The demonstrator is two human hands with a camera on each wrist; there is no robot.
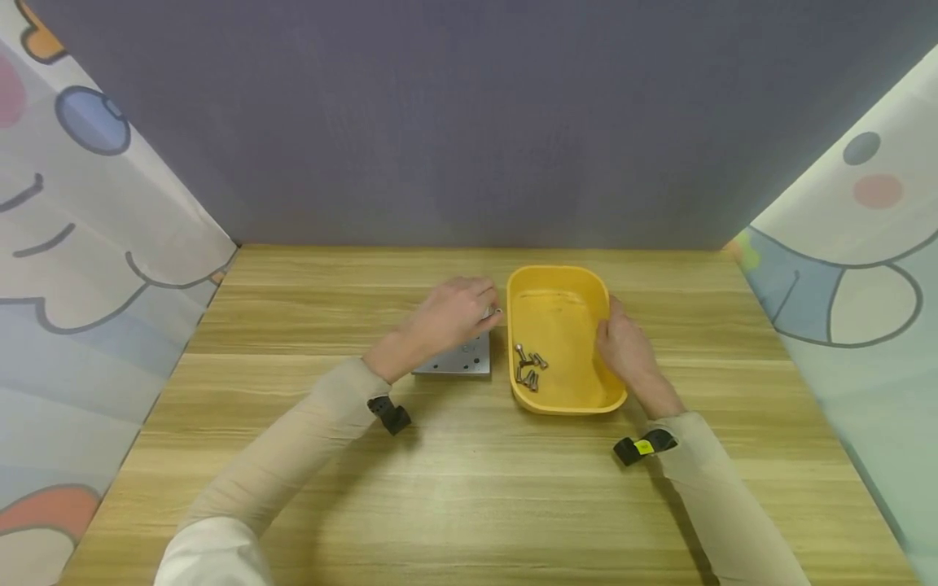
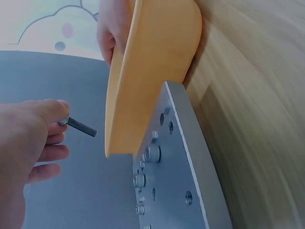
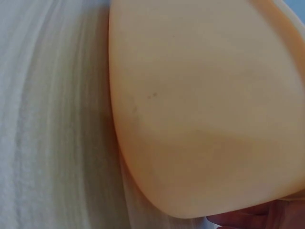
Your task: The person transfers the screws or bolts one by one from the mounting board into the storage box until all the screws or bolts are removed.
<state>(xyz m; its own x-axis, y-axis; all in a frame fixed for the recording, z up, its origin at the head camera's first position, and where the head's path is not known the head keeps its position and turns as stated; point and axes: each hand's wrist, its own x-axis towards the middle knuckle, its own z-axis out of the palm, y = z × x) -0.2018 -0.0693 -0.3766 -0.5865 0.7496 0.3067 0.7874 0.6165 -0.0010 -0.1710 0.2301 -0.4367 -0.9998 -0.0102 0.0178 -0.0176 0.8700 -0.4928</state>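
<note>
My left hand (image 1: pixel 456 313) pinches a socket-head bolt (image 2: pixel 82 126) by its head, its threaded shank pointing out past the fingertips. Below that hand lies a metal plate (image 1: pixel 462 360) with drilled holes; in the left wrist view several bolts (image 2: pixel 152 153) stand in it with their heads up. A yellow plastic bin (image 1: pixel 567 409) is to the right of the plate. My right hand (image 1: pixel 628 346) grips the bin's right rim, thumb on the inner side. Several loose bolts (image 1: pixel 529 378) lie in the bin's near left corner. The right wrist view mostly shows the bin's outer wall (image 3: pixel 205 109).
Everything rests on a wood-grain table (image 1: pixel 469 488). A dark grey panel (image 1: pixel 469 122) rises behind its far edge. Printed cartoon curtains (image 1: pixel 95 212) border the left and right sides.
</note>
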